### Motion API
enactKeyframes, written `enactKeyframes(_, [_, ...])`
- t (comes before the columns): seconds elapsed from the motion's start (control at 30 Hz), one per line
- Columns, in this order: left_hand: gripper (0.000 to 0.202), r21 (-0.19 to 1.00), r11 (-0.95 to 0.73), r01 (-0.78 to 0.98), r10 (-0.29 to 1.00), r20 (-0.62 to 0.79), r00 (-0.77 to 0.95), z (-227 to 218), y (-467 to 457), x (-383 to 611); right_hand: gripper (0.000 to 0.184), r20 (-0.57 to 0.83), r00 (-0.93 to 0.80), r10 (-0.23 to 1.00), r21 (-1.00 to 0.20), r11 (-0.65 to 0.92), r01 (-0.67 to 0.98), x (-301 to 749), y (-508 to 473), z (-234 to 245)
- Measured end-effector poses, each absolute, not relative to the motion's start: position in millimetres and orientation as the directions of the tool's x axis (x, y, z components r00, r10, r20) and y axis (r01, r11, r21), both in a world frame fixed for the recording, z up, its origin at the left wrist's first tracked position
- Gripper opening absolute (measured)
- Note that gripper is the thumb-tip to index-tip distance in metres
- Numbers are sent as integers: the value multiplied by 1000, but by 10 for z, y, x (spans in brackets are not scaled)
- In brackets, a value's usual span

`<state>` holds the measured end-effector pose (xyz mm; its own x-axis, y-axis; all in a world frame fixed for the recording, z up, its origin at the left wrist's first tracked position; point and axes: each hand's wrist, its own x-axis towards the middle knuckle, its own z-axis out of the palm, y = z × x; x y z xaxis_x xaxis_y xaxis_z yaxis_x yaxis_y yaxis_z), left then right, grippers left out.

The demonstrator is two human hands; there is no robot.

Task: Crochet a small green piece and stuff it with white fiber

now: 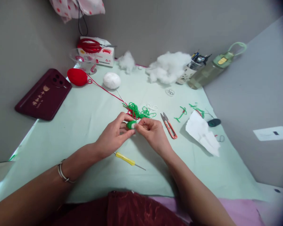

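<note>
Centrally | left hand [113,135], right hand [153,133] pinch green piece [131,125] | snips [169,126] near

Home craft corner showing here: small table sitting between grey walls [25,37], mint cloth [85,131] covering it. Red yarn ball [77,77], white yarn ball [111,80] and stuffing fluff [169,66] lying about. Thread snips [169,126], crochet hook [126,158] and green crochet piece [131,124] sitting mid-table. Household bits crowding edges: phone [43,94], tissue box [103,56], water bottle [209,70], pen cup [190,70]. Spotted fabric [70,8] hanging overhead.

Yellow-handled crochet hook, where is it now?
The hook lies flat on the green cloth, centre of the head view, just below the left hand, untouched.
</note>
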<state>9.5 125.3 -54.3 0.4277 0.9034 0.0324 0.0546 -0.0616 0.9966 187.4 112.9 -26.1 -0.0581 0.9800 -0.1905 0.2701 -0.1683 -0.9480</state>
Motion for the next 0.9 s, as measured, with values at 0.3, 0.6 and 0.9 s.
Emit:
enactKeyframes(0.3, [23, 749, -647, 141, 665, 465, 585, -529, 1329, -100, 31, -325, -317, 891, -940, -341, 4, 2067, 1170, -169])
enactKeyframes(0.6, [17, 709, -686, 164, 678, 540, 499, -509, 1232, -1, 24, -281, -466, 839, -889, -411, -204, 2131, 1154, -53])
enactKeyframes(0.9, [12, 678, -706, 205, 691, 597, 407, -497, 1210, 26, 23, -291, -504, 813, -804, -494, -333, 2076, 1210, -161])
